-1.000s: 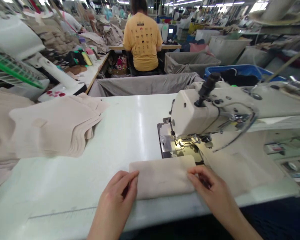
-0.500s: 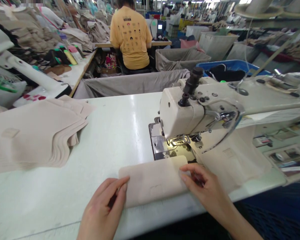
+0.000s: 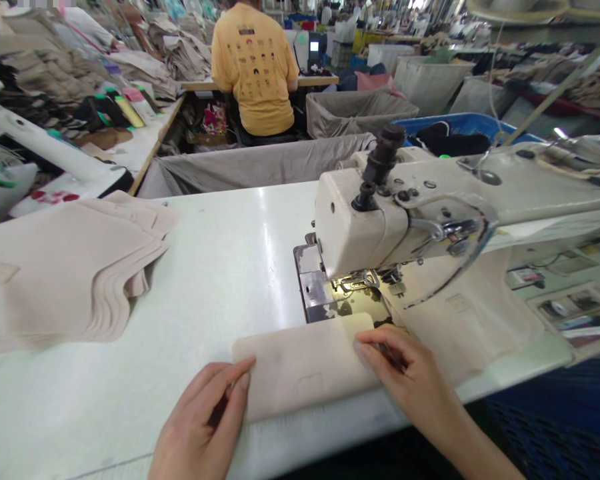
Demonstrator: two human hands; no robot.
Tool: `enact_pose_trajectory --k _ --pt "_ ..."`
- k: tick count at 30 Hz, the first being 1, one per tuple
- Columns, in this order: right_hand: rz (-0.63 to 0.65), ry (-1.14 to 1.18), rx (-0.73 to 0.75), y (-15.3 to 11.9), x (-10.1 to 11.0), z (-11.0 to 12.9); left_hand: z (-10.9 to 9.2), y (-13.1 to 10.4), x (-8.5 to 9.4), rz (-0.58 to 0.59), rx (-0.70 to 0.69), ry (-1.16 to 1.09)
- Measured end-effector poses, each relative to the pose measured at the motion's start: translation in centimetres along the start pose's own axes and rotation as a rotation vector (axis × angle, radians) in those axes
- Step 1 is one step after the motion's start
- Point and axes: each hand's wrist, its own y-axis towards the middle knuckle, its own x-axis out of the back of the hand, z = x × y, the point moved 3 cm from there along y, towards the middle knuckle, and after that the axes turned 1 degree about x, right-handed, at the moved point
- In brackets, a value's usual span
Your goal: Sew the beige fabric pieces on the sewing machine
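A folded beige fabric piece [image 3: 305, 367] lies on the white table just in front of the sewing machine [image 3: 360, 227]. My left hand [image 3: 205, 413] pinches its left end between thumb and fingers. At its right end, the thumb and fingertips of my right hand [image 3: 410, 373] are closed on the edge. The fabric's upper right corner reaches the metal needle plate [image 3: 315, 287], which is lit by the machine lamp. Beneath the machine arm, to the right, another beige fabric panel [image 3: 460, 327] is spread out.
A stack of beige fabric panels [image 3: 55, 267] lies on the table's left side. Beyond the table are a cloth-lined bin [image 3: 260, 163], a blue tub [image 3: 475, 123] and a person in a yellow shirt [image 3: 254, 67], seated facing away. A white lamp arm [image 3: 45, 147] stands at the left.
The view has shifted slightly, so the stack and the seated person appear further left. Both hands keep their grip on the folded fabric, which has barely moved relative to the machine.
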Motion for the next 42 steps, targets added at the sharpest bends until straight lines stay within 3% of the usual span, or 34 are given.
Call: enact_pose_trajectory --k 34,42 --pt "0.073 -0.049 -0.122 0.7 0.1 0.9 0.4 -0.1 0.0 0.028 0.060 -0.028" --pt "0.024 -0.076 -0.095 0.8 0.2 0.9 -0.3 -0.1 0.0 0.015 0.084 -0.058"
